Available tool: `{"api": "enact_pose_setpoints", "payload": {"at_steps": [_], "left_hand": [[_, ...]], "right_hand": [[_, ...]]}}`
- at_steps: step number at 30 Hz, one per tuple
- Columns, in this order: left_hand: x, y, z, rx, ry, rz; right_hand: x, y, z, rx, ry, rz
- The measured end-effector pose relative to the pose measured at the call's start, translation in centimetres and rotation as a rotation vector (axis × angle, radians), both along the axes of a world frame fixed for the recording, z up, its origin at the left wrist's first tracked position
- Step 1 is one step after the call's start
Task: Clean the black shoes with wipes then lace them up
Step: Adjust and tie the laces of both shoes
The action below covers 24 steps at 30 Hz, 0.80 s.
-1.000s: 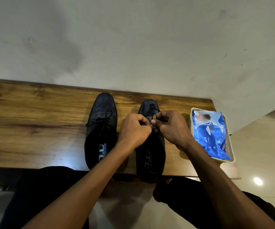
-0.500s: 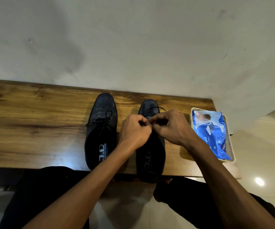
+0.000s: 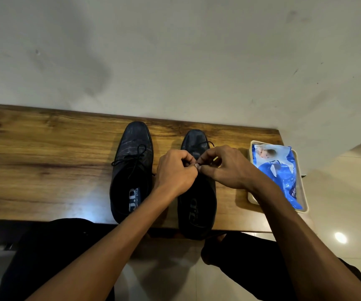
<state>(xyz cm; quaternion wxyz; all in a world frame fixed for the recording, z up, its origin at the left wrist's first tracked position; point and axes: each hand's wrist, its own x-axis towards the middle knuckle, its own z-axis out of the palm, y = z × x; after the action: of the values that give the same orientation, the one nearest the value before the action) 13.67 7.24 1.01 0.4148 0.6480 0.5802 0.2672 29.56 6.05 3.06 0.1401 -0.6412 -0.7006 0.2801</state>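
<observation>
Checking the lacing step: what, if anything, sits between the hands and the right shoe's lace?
Nothing visible does. The left hand and right hand both pinch the lace over the right shoe.

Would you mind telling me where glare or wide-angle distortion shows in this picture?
Head view: a bright glare patch sits on the wooden table at its near edge, left of the left shoe; a lamp reflection glints on the floor tiles at lower right; the table's far edge bows from the wide lens.
</observation>
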Motion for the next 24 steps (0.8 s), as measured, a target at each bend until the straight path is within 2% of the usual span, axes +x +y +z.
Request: {"api": "enact_pose_setpoints", "payload": {"at_steps": [7,13,19,24], "left_hand": [[0.0,0.0,-0.1,0.006,0.014,-0.007],[0.0,0.0,0.0,0.008,0.027,-0.014],[-0.1,0.0,-0.4,0.018,0.039,0.004],[0.1,0.0,-0.3,0.029,0.044,0.003]], "right_hand": [[0.6,0.1,0.1,-0.087,0.045,0.043],[-0.7,0.0,0.1,-0.230,0.227,-0.108],[-0.9,-0.3,0.0,-0.199,0.221,-0.134],[-0.2,-0.3,0.4,-0.399,0.370,-0.193]]}}
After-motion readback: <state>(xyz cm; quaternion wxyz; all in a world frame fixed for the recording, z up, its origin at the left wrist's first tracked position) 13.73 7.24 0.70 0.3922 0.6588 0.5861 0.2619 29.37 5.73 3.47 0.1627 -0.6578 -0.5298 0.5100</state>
